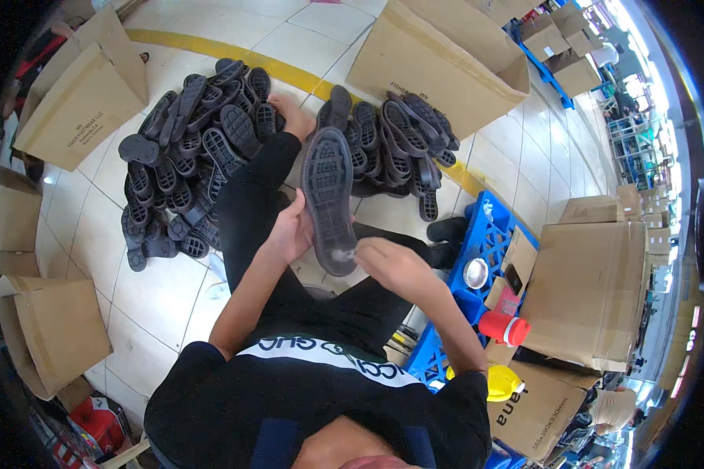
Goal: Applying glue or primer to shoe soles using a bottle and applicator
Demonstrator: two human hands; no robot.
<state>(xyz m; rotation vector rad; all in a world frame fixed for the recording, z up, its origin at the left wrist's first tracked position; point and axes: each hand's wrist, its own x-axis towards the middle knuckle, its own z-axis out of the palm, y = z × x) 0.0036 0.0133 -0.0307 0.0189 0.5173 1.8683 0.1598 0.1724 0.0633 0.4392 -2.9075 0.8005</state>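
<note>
My left hand [291, 228] grips a dark rubber shoe sole [328, 195] by its left edge, tread side up, over my lap. My right hand [391, 262] is closed at the sole's near end, pressing a small whitish wad [343, 254] against it. I sit on the floor with black trousers and one bare foot [293, 116] stretched forward. A large heap of the same dark soles [188, 148] lies on the tiles to the left of my leg. A smaller heap [399, 141] lies to the right of the foot.
A blue plastic pallet [477, 273] at my right carries a round metal tin [475, 273], a red cup [502, 327] and a yellow container [504, 383]. Cardboard boxes stand on both sides [594, 289] [78, 102] [438, 55]. A yellow floor line [289, 72] crosses the tiles.
</note>
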